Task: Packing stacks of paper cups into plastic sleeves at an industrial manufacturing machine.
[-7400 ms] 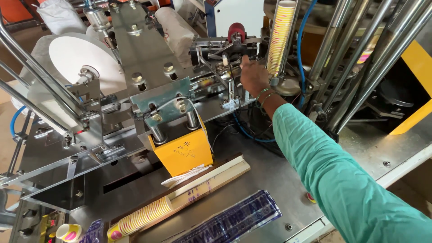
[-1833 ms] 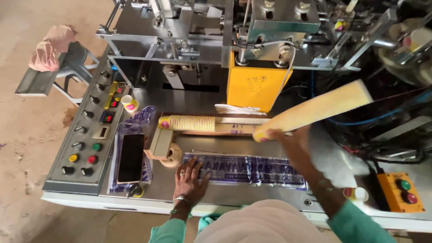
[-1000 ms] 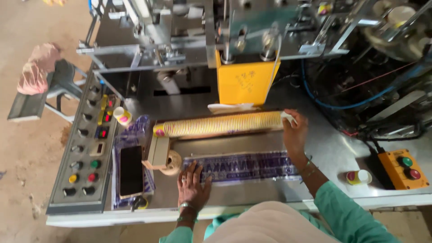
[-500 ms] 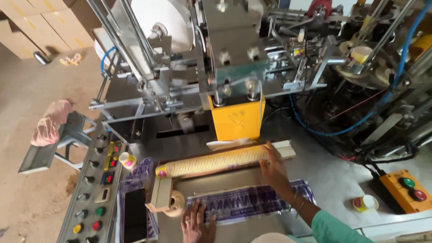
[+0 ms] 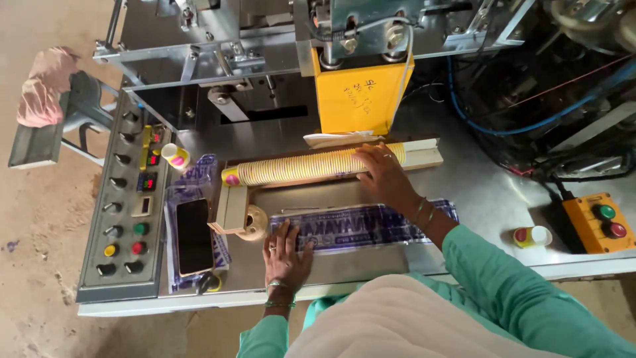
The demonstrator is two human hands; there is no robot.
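A steel bench (image 5: 477, 192) carried a long stack of nested yellow paper cups (image 5: 311, 167) lying in a tray. The right hand (image 5: 384, 178) rested on its right end, fingers spread, perhaps gripping. The left hand (image 5: 286, 248) pressed flat, fingers spread, on a printed plastic sleeve (image 5: 371, 227)

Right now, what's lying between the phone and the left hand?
In the head view, a tape roll beside a small cardboard block lies between the phone and the left hand, with bare metal table below them.
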